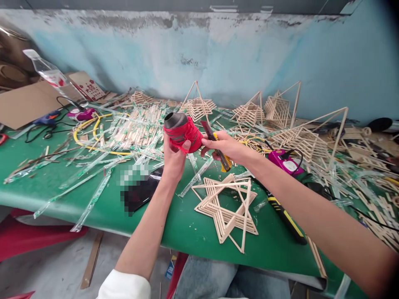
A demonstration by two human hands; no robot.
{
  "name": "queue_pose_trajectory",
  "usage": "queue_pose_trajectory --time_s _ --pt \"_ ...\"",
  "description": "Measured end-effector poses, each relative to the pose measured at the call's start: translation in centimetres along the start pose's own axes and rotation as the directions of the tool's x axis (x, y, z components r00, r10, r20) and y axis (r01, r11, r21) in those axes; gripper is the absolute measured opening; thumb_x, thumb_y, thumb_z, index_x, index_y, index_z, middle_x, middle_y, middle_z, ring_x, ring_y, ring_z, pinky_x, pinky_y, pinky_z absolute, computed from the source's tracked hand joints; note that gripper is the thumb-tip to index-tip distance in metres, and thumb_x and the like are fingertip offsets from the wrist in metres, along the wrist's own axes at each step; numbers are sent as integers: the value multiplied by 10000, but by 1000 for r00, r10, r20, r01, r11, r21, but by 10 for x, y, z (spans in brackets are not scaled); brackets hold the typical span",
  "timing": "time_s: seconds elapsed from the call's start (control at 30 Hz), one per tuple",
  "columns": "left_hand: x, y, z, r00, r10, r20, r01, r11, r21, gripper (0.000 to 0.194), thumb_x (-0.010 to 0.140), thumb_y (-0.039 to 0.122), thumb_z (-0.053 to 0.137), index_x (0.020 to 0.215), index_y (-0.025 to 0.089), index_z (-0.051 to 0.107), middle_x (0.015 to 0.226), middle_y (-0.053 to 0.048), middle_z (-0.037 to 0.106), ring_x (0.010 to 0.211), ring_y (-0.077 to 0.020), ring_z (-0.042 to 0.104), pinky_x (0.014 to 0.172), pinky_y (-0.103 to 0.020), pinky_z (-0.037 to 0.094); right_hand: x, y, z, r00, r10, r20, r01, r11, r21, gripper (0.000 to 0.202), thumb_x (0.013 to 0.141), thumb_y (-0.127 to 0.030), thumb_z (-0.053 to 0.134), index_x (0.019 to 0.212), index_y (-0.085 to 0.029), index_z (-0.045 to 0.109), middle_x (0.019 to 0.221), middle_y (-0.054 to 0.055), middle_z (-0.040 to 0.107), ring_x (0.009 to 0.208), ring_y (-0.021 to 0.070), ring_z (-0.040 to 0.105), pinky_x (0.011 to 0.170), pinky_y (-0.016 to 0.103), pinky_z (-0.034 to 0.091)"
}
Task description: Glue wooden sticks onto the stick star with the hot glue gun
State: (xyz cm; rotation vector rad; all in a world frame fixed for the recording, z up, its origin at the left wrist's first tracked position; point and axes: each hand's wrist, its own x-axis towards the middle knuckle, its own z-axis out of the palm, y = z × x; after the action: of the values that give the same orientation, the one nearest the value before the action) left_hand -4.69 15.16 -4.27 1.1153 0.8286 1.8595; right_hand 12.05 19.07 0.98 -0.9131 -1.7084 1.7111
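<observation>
My left hand grips a dark cone-shaped spool wound with red cord, its hollow grey end tipped up to the left. In my right hand is a yellow and black utility knife, its blade pointing up and to the left. The fingertips of that hand meet the right side of the red cord; whether they pinch a strand I cannot tell. Below both hands, a star-shaped frame of stacked wooden sticks lies on the green tabletop.
Wooden sticks and clear plastic wrappers litter the table. More stick frames stand along the wall. A black phone, a yellow-black handled tool, purple devices with cables and a plastic bottle lie around.
</observation>
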Motion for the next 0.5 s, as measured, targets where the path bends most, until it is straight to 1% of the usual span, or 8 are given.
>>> queue_pose_trajectory --time_s 0.07,0.13,0.2,0.3,0.33,0.4,0.43,0.5 --pt "0 -3 -2 999 44 -11 -43 998 55 753 656 536 908 1280 254 595 1242 -102 693 1160 -257 686 1072 -413 520 1 1 2 999 6 54 -9 998 60 562 657 -645 830 880 -172 623 789 42 668 635 138 639 372 191 303" --pt "1 -6 -6 997 69 -43 -66 995 81 756 644 557 908 1255 236 599 1225 -109 689 1121 -254 697 1063 -414 522 2 2 -1 997 3 72 -10 995 99 593 626 -659 852 863 -170 615 693 8 630 562 114 598 355 186 269" --pt "2 -9 -9 994 83 -67 -76 991 106 760 626 588 906 1220 222 606 1192 -113 691 1080 -251 703 1046 -418 531 2 4 -6 998 3 70 -11 993 121 579 623 -625 878 854 -159 625 633 -18 601 491 73 507 346 181 239" --pt "4 -12 -10 988 138 -71 -124 977 174 794 577 582 932 1202 223 596 1174 -101 688 1070 -240 696 1036 -410 535 1 8 -15 997 4 73 -14 991 137 517 656 -551 894 850 -135 656 655 -15 615 478 40 431 352 172 227" --pt "5 -12 -9 984 162 -72 -145 970 196 798 568 579 937 1196 227 592 1173 -94 686 1073 -234 692 1037 -404 534 0 9 -17 997 5 75 -16 990 139 490 673 -527 892 847 -128 666 636 -27 593 474 34 410 356 170 227" --pt "6 -10 -10 976 205 -79 -182 954 237 788 556 577 942 1171 231 590 1159 -80 689 1061 -222 689 1028 -391 538 -4 11 -22 997 7 76 -18 989 148 441 702 -484 887 842 -120 681 558 -70 496 453 27 355 360 172 217" --pt "7 -8 -11 971 224 -85 -195 944 265 778 549 573 946 1152 231 594 1143 -73 692 1040 -217 689 1011 -384 546 -6 10 -25 997 4 72 -15 989 149 420 716 -468 881 838 -117 686 531 -86 450 444 26 332 359 176 208" --pt "8 -1 -15 960 260 -102 -213 919 333 746 537 556 955 1106 228 601 1090 -57 698 979 -207 688 958 -370 564 -13 6 -34 999 -7 53 1 994 110 382 745 -447 865 830 -118 690 505 -95 413 431 27 309 357 189 194"
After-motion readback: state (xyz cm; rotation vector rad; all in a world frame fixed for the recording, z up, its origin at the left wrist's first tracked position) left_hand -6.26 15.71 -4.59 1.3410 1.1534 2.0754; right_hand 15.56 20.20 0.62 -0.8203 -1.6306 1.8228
